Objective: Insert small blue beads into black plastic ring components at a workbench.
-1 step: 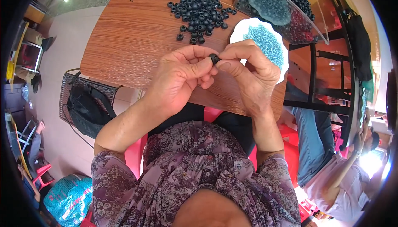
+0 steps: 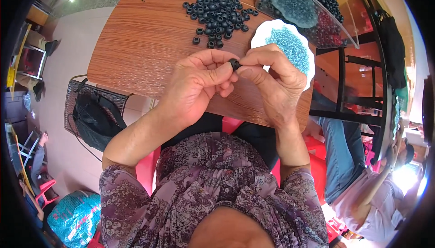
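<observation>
Black bead (image 2: 234, 63) is positioned at the fingertips, above the near part of the wooden table (image 2: 131, 44) and in front of the person's chest. The left hand (image 2: 195, 82) is closed on it: thumb and index finger clamp the bead, the remaining fingers curled beneath. The right hand (image 2: 278, 78) meets it from the other side, thumb and index fingertips brought close at the bead's right edge. Whether they pinch something fine, such as a thread, cannot be told at this scale.

For good handling, observe the following. Clamp the bead by its outer wall, leaving the hole uncovered. Let the left hand serve as the fixed support and the right hand make the small adjustments. Apply light pressure only; a round, smooth surface is likely to slip if squeezed off-centre. Work over the table, so that a dropped bead lands within reach. Mind the right wrist: the white scalloped plate (image 2: 259, 37) of small blue beads (image 2: 290, 44) lies just beyond the right hand. Loose black beads (image 2: 217, 14) lie farther up the table, clear of both hands.
</observation>
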`<state>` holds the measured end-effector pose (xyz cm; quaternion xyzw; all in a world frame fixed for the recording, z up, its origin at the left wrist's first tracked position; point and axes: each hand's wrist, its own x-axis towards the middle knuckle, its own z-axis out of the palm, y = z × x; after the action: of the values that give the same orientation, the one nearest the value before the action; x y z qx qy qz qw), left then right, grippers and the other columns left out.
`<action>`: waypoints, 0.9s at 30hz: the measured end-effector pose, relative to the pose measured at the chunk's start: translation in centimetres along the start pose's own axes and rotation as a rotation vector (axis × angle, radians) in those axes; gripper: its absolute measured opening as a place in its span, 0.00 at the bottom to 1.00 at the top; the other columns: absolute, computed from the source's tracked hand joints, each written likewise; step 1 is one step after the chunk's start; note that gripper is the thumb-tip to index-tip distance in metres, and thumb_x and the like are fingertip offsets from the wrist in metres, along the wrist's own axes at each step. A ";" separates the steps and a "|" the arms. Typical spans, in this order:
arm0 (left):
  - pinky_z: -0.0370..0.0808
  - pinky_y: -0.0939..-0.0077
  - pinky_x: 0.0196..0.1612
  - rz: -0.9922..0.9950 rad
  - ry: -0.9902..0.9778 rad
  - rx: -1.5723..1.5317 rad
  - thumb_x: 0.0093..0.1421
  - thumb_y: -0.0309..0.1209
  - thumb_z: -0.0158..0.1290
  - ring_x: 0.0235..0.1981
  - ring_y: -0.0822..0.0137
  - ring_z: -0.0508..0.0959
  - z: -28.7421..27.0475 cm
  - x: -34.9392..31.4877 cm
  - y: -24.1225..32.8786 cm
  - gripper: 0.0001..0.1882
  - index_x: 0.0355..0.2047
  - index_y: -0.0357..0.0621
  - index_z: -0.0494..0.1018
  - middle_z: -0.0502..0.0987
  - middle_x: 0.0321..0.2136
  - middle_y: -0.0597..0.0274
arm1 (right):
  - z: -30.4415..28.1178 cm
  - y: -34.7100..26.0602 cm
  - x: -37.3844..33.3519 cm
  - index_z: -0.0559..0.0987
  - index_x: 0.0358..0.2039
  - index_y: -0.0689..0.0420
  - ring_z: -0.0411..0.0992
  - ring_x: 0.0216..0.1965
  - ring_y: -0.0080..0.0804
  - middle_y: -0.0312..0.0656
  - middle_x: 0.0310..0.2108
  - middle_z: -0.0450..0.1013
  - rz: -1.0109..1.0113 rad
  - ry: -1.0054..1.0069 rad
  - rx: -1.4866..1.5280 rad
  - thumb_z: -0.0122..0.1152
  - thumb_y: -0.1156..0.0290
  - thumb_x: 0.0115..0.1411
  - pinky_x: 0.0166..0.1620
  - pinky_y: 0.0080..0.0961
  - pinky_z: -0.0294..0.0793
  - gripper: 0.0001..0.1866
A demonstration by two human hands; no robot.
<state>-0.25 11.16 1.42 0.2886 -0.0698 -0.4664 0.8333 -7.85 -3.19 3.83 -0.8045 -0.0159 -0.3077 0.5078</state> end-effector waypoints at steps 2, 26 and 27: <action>0.69 0.80 0.30 0.007 -0.001 0.021 0.58 0.23 0.52 0.25 0.71 0.72 -0.1 0.1 -0.1 0.10 0.39 0.31 0.70 0.75 0.28 0.55 | -0.1 -0.1 -0.1 0.78 0.24 0.61 0.69 0.28 0.27 0.37 0.25 0.73 0.015 -0.008 -0.010 0.65 0.83 0.41 0.32 0.20 0.68 0.08; 0.70 0.83 0.25 -0.001 0.043 0.181 0.56 0.23 0.53 0.20 0.74 0.72 0.2 1.9 -0.2 0.08 0.35 0.31 0.72 0.76 0.25 0.57 | -1.4 -0.4 1.0 0.77 0.28 0.67 0.69 0.23 0.22 0.42 0.23 0.74 0.613 0.024 0.312 0.61 0.80 0.50 0.27 0.16 0.67 0.04; 0.70 0.83 0.24 0.021 0.050 0.219 0.56 0.23 0.53 0.20 0.74 0.71 0.1 1.9 -0.3 0.08 0.35 0.31 0.72 0.76 0.25 0.58 | -1.4 -0.4 1.0 0.77 0.27 0.66 0.69 0.23 0.23 0.42 0.23 0.74 0.639 0.033 0.341 0.62 0.80 0.50 0.27 0.16 0.67 0.04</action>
<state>0.51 9.43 1.05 0.3887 -0.1027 -0.4398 0.8031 -7.88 -4.47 5.08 -0.6677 0.1932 -0.1393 0.7053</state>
